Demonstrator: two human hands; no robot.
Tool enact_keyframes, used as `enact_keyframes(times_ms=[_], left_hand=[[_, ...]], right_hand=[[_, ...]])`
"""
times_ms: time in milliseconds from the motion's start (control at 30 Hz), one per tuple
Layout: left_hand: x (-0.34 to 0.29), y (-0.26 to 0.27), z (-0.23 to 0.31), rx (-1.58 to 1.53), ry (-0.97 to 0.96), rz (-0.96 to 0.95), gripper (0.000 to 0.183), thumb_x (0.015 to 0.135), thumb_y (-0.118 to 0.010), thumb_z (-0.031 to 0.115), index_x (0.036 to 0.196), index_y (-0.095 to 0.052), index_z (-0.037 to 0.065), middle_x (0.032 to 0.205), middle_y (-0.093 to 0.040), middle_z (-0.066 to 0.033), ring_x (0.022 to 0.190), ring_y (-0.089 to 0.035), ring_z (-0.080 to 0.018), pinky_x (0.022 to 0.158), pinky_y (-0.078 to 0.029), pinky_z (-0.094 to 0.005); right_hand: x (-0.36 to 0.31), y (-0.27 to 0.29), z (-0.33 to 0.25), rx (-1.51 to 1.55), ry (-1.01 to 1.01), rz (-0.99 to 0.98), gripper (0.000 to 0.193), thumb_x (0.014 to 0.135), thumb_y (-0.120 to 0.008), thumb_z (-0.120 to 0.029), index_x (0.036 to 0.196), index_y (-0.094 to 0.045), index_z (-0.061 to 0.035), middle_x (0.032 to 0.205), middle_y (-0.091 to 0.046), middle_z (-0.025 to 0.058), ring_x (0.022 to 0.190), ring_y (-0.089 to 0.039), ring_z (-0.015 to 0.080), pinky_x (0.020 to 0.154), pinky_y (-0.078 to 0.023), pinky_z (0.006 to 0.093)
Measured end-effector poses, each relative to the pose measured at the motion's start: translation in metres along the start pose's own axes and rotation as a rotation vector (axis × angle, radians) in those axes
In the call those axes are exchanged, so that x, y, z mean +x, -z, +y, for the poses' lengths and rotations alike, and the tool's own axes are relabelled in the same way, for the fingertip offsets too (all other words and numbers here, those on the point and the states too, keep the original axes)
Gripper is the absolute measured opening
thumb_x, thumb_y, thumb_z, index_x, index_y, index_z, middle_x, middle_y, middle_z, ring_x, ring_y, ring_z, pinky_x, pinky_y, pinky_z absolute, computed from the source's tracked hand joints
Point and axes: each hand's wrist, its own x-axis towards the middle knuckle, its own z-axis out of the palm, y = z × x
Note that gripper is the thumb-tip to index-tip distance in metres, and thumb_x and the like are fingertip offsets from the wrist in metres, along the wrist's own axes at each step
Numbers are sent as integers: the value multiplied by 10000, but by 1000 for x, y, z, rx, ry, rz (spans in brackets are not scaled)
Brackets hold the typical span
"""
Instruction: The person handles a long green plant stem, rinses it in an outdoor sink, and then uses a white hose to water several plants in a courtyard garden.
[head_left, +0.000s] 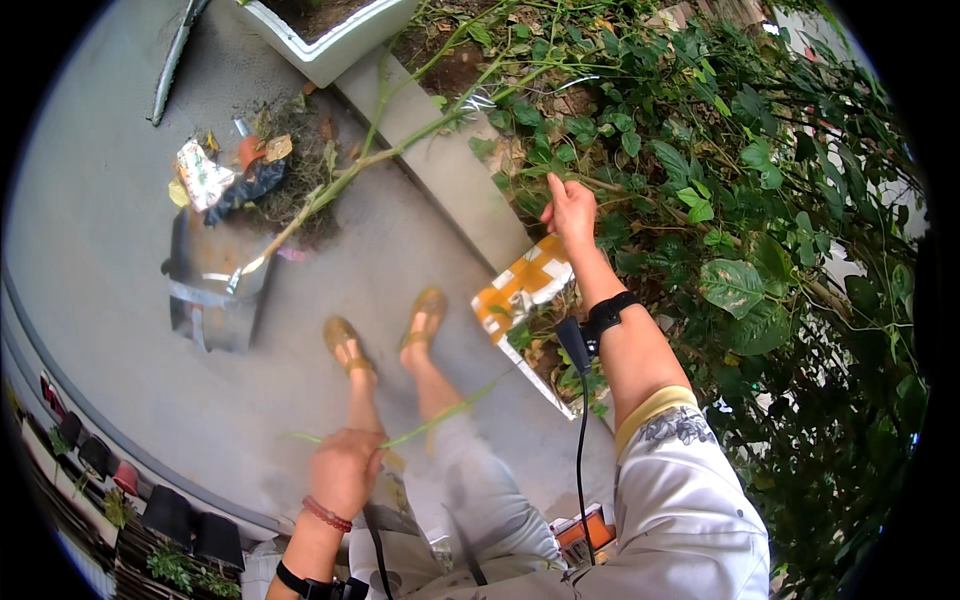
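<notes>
My left hand (343, 472), with a red bead bracelet at the wrist, is closed around a long thin green stem (440, 420). The stem sticks out on both sides of the fist and blurs at its ends. My right hand (570, 210) reaches to the edge of the leafy green vines (640, 150). Its fingers are curled, one digit points up, and what they grip among the stems is hidden. Below that forearm stands a white foam box (540, 372) patched with orange tape, with plants inside.
A dustpan (215, 290) lies left beside a pile of dry weeds and litter (300, 165). A thick branch (400, 145) slants across a concrete curb (455, 190). Another white foam planter (340, 50) stands at the top. Dark pots (190, 525) line the lower left.
</notes>
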Motion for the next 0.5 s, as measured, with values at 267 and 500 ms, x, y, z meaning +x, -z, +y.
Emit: enact_keyframes(times_ms=[267,500], left_hand=[[-2,15,24,86,-25,-29,112,724,-685,72,835,-668,86,760,-645,-87,724,-590,-293,685,-461,-384],[-7,20,38,132,-45,-42,102,728,-679,83,829,-666,90,754,-643,-80,726,-590,-284,683,-461,-381]], right_hand=[[-9,27,-21,207,-5,13,400,931,-540,-314,652,-530,-28,439,-512,58,314,-428,128,338,-334,284],[-19,53,-28,118,-6,-63,536,954,-441,-420,583,-521,-41,433,-493,62,350,-449,159,393,-371,309]])
